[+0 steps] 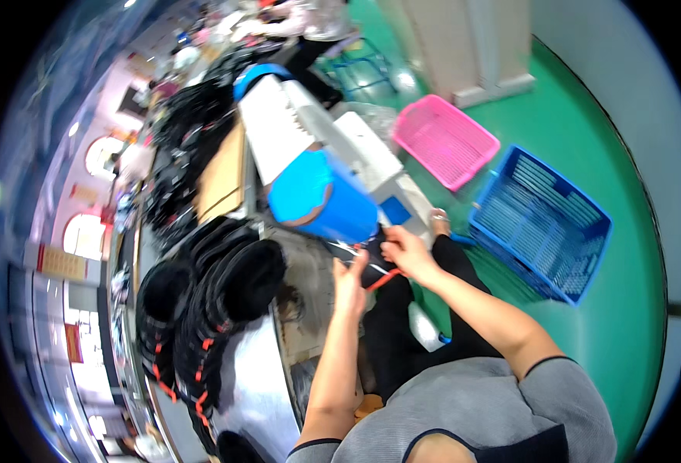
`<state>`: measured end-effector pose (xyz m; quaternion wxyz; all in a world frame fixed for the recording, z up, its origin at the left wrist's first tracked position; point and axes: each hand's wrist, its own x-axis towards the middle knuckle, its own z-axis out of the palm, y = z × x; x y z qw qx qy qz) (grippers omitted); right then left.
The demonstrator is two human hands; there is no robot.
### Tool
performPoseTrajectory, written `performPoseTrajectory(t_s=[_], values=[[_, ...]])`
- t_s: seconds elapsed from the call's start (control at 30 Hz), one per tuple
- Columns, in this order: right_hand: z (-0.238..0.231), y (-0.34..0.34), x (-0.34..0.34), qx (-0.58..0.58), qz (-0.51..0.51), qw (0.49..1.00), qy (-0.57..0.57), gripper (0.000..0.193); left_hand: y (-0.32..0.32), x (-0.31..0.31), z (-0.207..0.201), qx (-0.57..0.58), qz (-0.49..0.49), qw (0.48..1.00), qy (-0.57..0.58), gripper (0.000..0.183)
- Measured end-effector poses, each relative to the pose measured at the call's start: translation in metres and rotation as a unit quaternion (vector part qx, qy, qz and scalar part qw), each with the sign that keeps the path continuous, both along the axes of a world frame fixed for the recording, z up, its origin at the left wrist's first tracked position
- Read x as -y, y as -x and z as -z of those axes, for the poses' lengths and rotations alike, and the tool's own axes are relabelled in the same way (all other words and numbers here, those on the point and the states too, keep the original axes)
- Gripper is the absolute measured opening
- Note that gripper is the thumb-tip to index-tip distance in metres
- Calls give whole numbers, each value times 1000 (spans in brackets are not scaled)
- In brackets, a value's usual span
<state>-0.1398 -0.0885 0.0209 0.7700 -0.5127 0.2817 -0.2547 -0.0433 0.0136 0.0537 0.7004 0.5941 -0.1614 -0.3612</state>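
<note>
Between my hands is a black fabric piece (373, 270) with a white line and an orange-red strip along it, just below the blue end of a white-and-blue machine (321, 197). My left hand (348, 282) closes on its left edge, thumb and fingers pointing up. On the other side my right hand (407, 252) pinches its upper right edge, close under the machine head. The fingertips are slightly blurred, and the machine head partly hides the fabric.
Left of the machine, stacks of round black fuzzy pieces (251, 282) with orange-red strips stand on a metal table (251, 386). Farther off lie a cardboard sheet (223, 174) and a heap of black material (190, 131). A pink basket (446, 143) and a blue crate (541, 224) are on the green floor.
</note>
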Motion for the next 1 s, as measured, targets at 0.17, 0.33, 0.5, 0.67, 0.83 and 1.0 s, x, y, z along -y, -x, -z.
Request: performPoseTrajectory(t_s=[0.17, 0.33, 0.5, 0.67, 0.83, 1.0], values=[[14, 53, -28, 23, -106, 990, -93, 20, 56, -61, -48, 358, 151, 913, -121, 50], [-37, 35, -98, 118, -292, 942, -115, 23, 60, -175, -113, 648, 86, 718, -238, 43], [-65, -9, -115, 103, -346, 933, -13, 28, 23, -336, -138, 779, -85, 507, -359, 37], [-73, -34, -132, 72, -383, 921, -7, 29, 23, -584, -84, 454, -85, 336, -821, 11], [-88, -76, -122, 74, -360, 925, 95, 46, 11, -612, -81, 282, 58, 325, -901, 14], [-148, -163, -138, 80, -292, 927, 223, 60, 0, -511, -139, 389, 85, 406, -822, 34]])
